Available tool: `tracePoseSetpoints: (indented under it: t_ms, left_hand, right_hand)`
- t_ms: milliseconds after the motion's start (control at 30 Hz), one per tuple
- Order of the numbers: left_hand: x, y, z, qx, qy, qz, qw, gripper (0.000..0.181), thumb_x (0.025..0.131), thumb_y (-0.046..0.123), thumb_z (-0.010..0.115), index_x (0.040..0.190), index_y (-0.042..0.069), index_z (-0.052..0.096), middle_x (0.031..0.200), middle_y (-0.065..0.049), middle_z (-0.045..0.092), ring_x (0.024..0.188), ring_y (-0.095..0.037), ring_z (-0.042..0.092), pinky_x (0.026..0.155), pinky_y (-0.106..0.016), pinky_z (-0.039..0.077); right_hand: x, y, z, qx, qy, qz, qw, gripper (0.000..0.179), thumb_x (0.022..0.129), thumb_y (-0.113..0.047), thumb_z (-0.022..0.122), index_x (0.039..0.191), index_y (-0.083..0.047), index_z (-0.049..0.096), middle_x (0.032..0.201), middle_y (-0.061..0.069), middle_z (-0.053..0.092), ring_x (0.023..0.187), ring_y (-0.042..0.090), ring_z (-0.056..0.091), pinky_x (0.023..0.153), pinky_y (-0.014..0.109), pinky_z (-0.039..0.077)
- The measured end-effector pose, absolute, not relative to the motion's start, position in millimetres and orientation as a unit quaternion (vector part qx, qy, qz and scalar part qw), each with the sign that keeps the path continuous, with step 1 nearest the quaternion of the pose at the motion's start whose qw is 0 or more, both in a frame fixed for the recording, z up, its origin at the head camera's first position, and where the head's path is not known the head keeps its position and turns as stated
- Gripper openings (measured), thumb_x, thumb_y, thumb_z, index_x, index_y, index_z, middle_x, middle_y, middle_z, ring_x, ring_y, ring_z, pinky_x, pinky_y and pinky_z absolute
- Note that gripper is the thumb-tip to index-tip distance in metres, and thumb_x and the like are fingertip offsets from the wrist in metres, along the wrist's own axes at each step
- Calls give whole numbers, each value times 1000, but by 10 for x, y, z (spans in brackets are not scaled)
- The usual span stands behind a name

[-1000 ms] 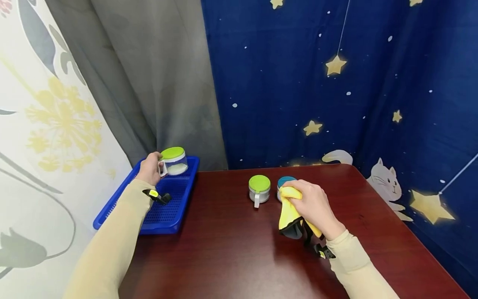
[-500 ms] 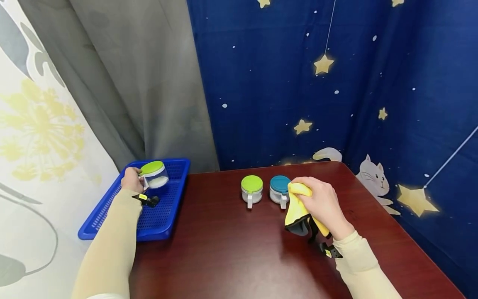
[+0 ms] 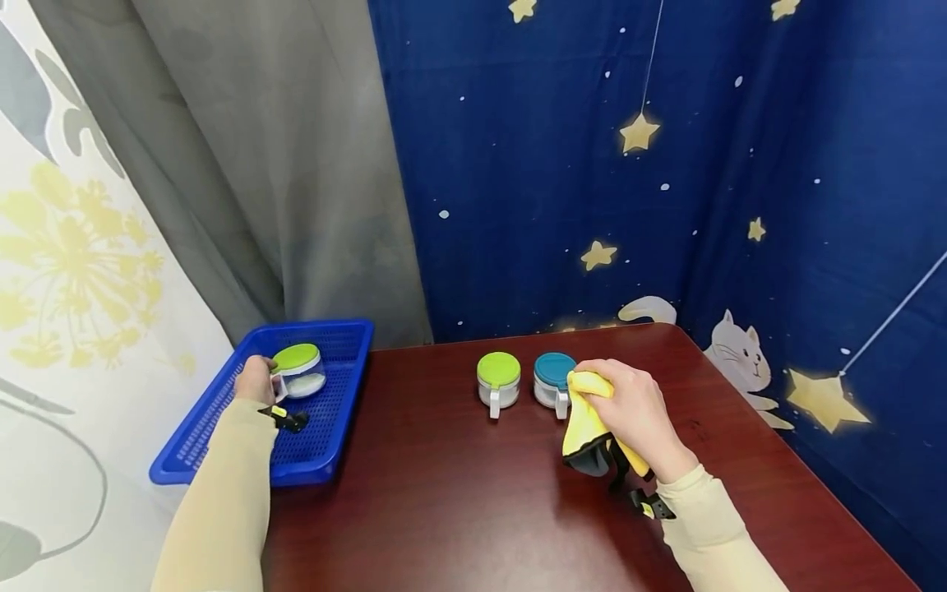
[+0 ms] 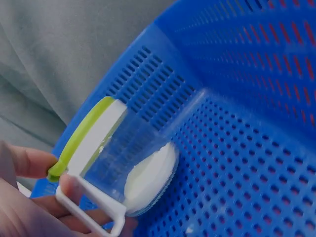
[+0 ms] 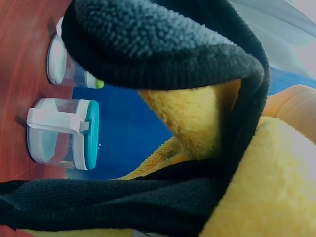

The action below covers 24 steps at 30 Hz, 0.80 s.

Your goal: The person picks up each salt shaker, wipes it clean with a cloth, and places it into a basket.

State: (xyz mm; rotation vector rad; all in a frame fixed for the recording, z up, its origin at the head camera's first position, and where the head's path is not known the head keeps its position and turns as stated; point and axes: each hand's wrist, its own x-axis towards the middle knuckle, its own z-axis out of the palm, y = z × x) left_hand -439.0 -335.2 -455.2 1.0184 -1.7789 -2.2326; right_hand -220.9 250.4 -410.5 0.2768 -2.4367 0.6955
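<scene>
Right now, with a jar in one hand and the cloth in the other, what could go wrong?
The left hand holds the green-lidded jar by its handle, with a fingertip at the lid's edge, so the lid might pop open and spill the white stuff inside. The yellow cloth in the right hand is right by the blue-lidded jar, so it could bump it.

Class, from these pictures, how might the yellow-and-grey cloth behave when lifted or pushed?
The cloth is probably floppy, since it droops in folds from the right hand. Its fuzzy texture, clear in the right wrist view, suggests it is not slippery. Pushed, it would likely crumple, being so loosely folded.
</scene>
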Motion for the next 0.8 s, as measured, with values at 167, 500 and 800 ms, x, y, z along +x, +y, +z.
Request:
tracePoseSetpoints:
  t_ms: [167,500,800]
  left_hand:
    - [-4321,-3373,-4542,283,-645,-710,10,12,95,13,48,106,10,43,101,-3,49,56,-11,55,55,-27,49]
    - [-4237,-3470,-4600,265,-750,-605,32,27,88,18,60,107,1,49,65,-3,53,52,-20,54,47,-34,49]
    - [-4122,-3452,-4493,259,-796,-545,40,44,88,22,61,119,-8,52,92,-17,60,74,-29,60,56,-34,52]
  right_hand:
    - [-2209,2482,-4121,107,-914,259,293,32,81,-17,84,110,-26,75,102,-7,71,82,18,63,70,40,50]
    - [-2192,2425,-4143,106,-916,267,281,32,82,-18,83,111,-27,74,104,-7,71,84,17,62,72,39,50]
    - [-2181,2432,-4155,108,-916,269,276,34,81,-18,84,113,-25,74,105,-4,72,84,19,62,72,40,51]
